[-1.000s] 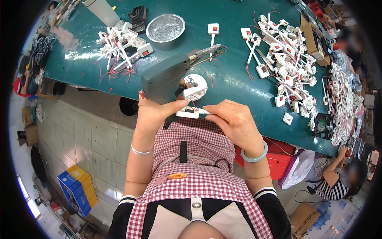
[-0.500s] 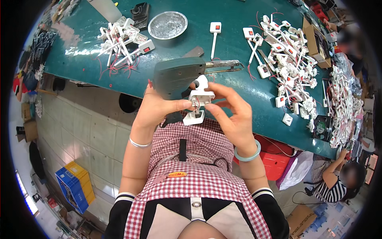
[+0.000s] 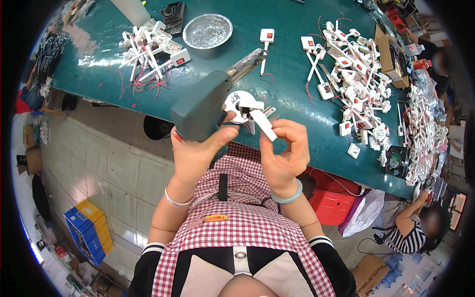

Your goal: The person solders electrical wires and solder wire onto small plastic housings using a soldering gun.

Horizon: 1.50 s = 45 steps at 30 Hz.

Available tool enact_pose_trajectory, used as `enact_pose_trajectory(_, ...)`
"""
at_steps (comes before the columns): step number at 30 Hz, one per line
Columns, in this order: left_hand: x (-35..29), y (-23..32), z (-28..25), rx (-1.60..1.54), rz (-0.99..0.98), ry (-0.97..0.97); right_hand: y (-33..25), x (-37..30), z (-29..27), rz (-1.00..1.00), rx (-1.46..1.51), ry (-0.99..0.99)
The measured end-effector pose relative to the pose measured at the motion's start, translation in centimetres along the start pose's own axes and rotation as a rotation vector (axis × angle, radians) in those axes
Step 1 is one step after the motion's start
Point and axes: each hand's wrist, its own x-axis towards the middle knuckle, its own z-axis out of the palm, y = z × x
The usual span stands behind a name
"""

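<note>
My left hand [image 3: 200, 151] is wrapped round a dark green soldering gun [image 3: 200, 101], its metal tip slanting up to the right over the table. Beside the left thumb is a white round reel-like piece [image 3: 232, 105] with dark marks. My right hand [image 3: 285, 156] pinches a small white plastic switch housing [image 3: 263, 124] between thumb and fingers. The housing is tilted, touching or overlapping the round piece, with metal prongs and a dark part showing at its upper end. The left fingers are partly hidden behind the gun.
A metal bowl [image 3: 208, 30] stands at the back of the green table [image 3: 282, 64]. White switch pieces with red wires lie in a left pile [image 3: 153, 49] and a larger right pile [image 3: 358, 94]. One single switch piece [image 3: 267, 35] lies between them. Another person [image 3: 408, 227] sits at the right.
The soldering gun has turned, its tip now pointing up and further away. The housing has been turned over in my right hand, and the round white piece shows more fully.
</note>
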Motion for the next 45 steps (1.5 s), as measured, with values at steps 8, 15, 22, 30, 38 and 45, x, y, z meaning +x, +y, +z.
enact_pose_trajectory(8, 0.6, 1.2, 0.7, 0.120, 0.072, -0.004, -2.1, 0.3, 0.0, 0.169, 0.325, -0.009)
enact_pose_trajectory(15, 3.5, 5.2, 1.4, 0.349, 0.269, -0.094, -3.7, 4.6, 0.0, 0.221, 0.391, -0.051)
enact_pose_trajectory(22, 6.5, 5.0, 2.6, 0.239, 0.507, -0.022, -3.1, 5.7, 0.2, 0.130, 0.159, -0.046)
enact_pose_trajectory(30, 6.4, 3.2, 2.1, 0.283, 0.523, -0.024, -1.1, 4.3, 1.9, 0.290, 0.301, -0.002)
enact_pose_trajectory(38, 6.8, -1.6, 1.4, 0.344, 0.276, -0.072, 3.1, 1.2, 2.7, 0.615, 0.326, -0.017)
enact_pose_trajectory(45, 8.0, -1.8, 0.6, 0.319, 0.115, -0.132, 3.6, 0.9, 2.4, 0.322, -0.123, -0.129)
